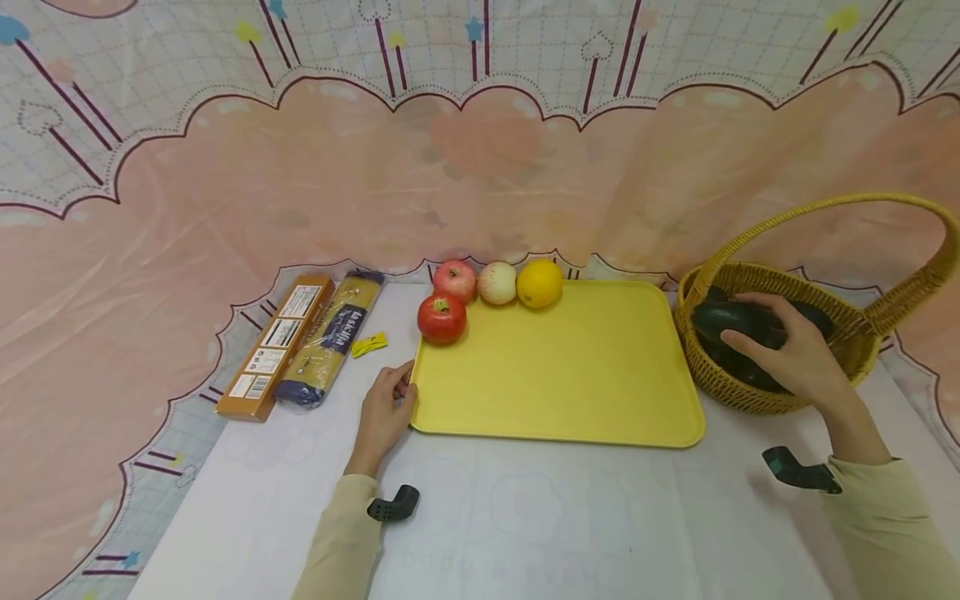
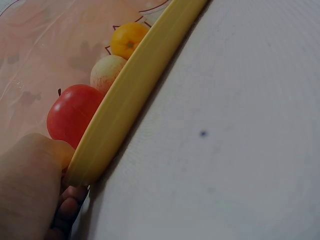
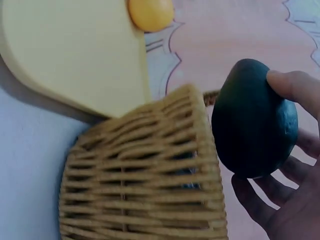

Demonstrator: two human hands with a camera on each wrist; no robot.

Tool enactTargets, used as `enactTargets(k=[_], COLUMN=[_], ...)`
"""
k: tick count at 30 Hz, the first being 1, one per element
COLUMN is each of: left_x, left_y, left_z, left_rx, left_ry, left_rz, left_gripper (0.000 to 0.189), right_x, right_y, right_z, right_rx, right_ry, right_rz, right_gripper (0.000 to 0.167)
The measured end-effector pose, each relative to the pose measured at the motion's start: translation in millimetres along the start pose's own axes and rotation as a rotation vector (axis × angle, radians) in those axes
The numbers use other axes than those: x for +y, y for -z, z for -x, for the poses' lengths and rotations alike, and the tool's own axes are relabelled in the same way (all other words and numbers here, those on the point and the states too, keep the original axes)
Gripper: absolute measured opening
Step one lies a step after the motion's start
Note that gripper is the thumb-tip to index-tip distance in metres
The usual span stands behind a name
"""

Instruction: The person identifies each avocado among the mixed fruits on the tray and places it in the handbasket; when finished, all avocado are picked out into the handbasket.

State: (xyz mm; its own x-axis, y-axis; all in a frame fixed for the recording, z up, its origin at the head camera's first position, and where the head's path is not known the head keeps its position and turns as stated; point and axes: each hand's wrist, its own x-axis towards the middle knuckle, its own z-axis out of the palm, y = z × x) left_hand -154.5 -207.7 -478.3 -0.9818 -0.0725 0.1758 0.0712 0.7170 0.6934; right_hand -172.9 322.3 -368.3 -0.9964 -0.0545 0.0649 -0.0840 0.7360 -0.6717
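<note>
In the right wrist view, my right hand point(image 3: 295, 165) holds a dark green avocado point(image 3: 252, 120) between thumb and fingers, beside the rim of the wicker basket point(image 3: 145, 175). From the head view, that hand point(image 1: 806, 354) is over the basket's opening, where other dark green items point(image 1: 813, 317) lie partly hidden. On the other side, my left hand point(image 1: 386, 412) grips the left edge of the yellow tray point(image 1: 555, 375). Its thumb is at the rim and its fingers curl below, as the left wrist view shows of the tray's corner point(image 2: 105, 135).
A glossy red fruit point(image 1: 442, 318), a pinkish apple point(image 1: 454, 282), a pale round fruit point(image 1: 497, 283) and an orange point(image 1: 540, 283) sit at the tray's back left. Left of it lie a pasta bag point(image 1: 330, 342), an orange-brown box point(image 1: 276, 350) and a small yellow packet point(image 1: 369, 344). The basket's handle point(image 1: 825, 212) arches up.
</note>
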Motion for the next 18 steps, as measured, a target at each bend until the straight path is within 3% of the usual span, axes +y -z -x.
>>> enactTargets(k=[12,18], left_x=[-1.0,-1.7], left_y=[-1.6,-2.1], left_z=[-0.5,-0.5], left_rx=[-0.007,-0.005], left_ry=[0.008,0.018], left_rz=[-0.015,-0.009], left_gripper=[0.039,0.039], right_x=[13,16], right_y=[27,36], right_z=[-18.7,-32.8], right_rx=[-0.018,-0.036], right_ry=[-0.015,-0.031], right_rz=[0.045,0.002], right_gripper=[0.073,0.076])
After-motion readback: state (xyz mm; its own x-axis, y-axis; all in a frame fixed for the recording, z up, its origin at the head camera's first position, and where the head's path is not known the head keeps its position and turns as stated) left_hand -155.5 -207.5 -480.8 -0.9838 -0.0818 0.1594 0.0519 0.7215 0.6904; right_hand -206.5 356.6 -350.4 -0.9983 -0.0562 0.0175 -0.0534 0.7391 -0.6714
